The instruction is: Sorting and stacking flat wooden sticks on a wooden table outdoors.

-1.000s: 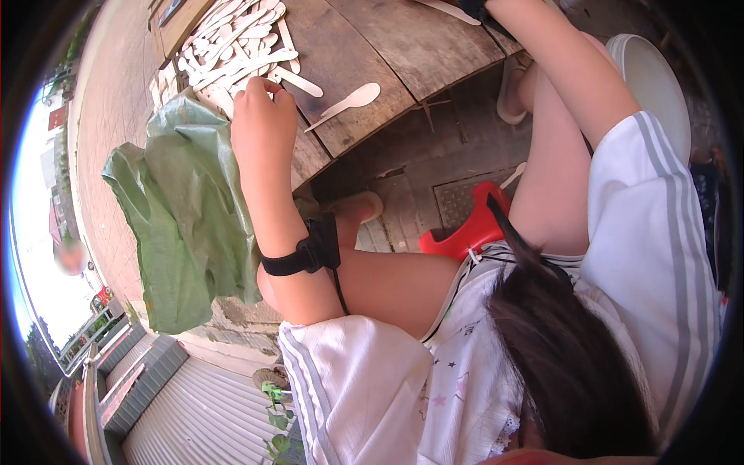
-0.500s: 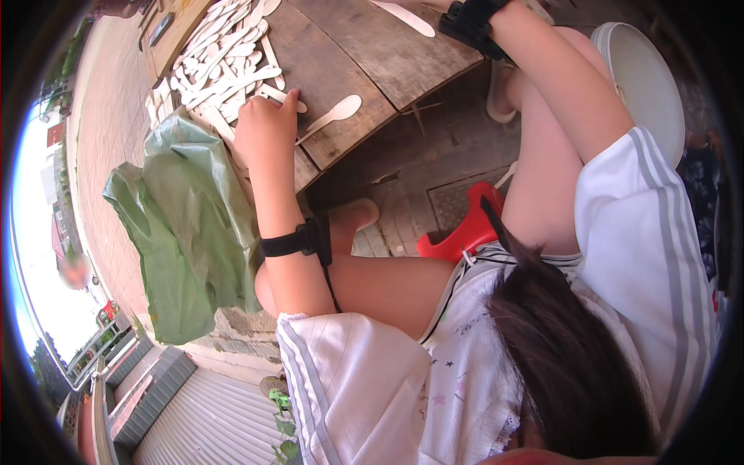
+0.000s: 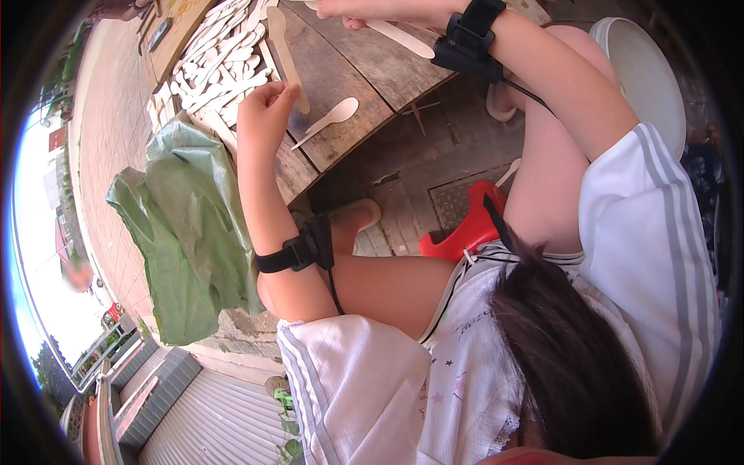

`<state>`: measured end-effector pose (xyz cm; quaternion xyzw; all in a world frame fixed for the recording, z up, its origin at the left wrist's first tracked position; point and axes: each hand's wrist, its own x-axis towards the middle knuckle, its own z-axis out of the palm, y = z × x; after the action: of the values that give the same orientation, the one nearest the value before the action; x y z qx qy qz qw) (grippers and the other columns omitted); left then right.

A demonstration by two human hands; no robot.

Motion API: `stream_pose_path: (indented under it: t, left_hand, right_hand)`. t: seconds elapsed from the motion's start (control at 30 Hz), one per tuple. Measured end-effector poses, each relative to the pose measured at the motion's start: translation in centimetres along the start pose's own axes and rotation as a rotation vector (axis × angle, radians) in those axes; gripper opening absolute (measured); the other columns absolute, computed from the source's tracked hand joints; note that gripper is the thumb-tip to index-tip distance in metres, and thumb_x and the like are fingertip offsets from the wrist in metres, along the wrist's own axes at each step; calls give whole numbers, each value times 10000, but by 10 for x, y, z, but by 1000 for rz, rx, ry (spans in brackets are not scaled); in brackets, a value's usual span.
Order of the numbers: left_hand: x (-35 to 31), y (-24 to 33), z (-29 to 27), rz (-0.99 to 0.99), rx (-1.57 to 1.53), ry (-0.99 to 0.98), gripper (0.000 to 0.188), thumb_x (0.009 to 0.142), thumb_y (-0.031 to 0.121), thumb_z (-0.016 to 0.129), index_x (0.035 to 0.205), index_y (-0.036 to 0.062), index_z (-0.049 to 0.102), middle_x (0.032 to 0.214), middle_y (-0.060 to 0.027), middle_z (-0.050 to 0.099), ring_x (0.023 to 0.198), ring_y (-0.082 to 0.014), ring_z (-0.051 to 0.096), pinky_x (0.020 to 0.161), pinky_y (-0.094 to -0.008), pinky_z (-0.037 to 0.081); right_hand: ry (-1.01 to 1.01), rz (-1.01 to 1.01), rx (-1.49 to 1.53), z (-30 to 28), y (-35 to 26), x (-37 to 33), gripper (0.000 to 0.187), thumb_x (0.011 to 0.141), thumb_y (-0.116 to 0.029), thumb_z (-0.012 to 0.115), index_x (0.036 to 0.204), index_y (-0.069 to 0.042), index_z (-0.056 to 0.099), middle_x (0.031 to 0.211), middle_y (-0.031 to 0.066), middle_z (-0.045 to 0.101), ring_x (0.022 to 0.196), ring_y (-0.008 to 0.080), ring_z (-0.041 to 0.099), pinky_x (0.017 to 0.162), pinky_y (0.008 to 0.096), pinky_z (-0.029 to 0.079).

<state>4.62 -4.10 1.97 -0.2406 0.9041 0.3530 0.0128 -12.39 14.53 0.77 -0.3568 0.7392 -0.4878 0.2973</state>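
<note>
The fingers of my left hand (image 3: 267,112) are pinched at the edge of the heap, gripping a long pale wooden spoon (image 3: 285,58) that slants up and away from me. My right hand (image 3: 368,11) is at the top edge, its fingers curled together. A sliver of something pale shows at its fingertips, cut off by the frame. Under that hand and wrist lies a pale wooden piece of cutlery (image 3: 403,40). Another wooden spoon (image 3: 332,121) rests near the table's front corner. A large heap of wooden cutlery (image 3: 217,66) is spread beyond my left hand.
The worn plank table (image 3: 349,74) ends in an edge before my knees. A green plastic sack (image 3: 194,240) hangs at its left side. Below me is a red stool (image 3: 469,225). A pale round lid or tub (image 3: 643,85) stands right, and a wooden tray (image 3: 174,35) far left.
My right hand has come further into view, over the piece of cutlery on the table. My left hand has shifted slightly, and a long wooden spoon now shows at its fingers.
</note>
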Motion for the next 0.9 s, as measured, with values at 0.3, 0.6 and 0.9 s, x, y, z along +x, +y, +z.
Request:
stream_pose_path:
  t: [0.3,0.6,0.9]
  left_hand:
    - [7,4,-8,-80,-597,170,306,903,236,649,1064,-24,649,680,66,522,546,-26,325,513,-193,273]
    - [12,-16,-18,209,232,488,316,874,263,603,1136,92,651,1102,-147,535,965,-249,550,855,-348,429]
    - [12,-14,18,146,659,431,305,813,361,688,911,72,688,1012,-146,564,840,-315,623,743,-411,491]
  right_hand:
    - [-41,-124,256,27,-3,-7,195,830,-240,617,833,-46,599,688,-8,528,640,85,452,559,275,362]
    - [-56,-5,251,24,-17,-11,259,850,-306,576,737,-76,535,605,-39,458,521,74,378,458,274,280]
    - [-22,-28,359,21,-13,-16,261,845,-301,585,715,-81,528,584,-50,444,493,68,361,439,264,262]
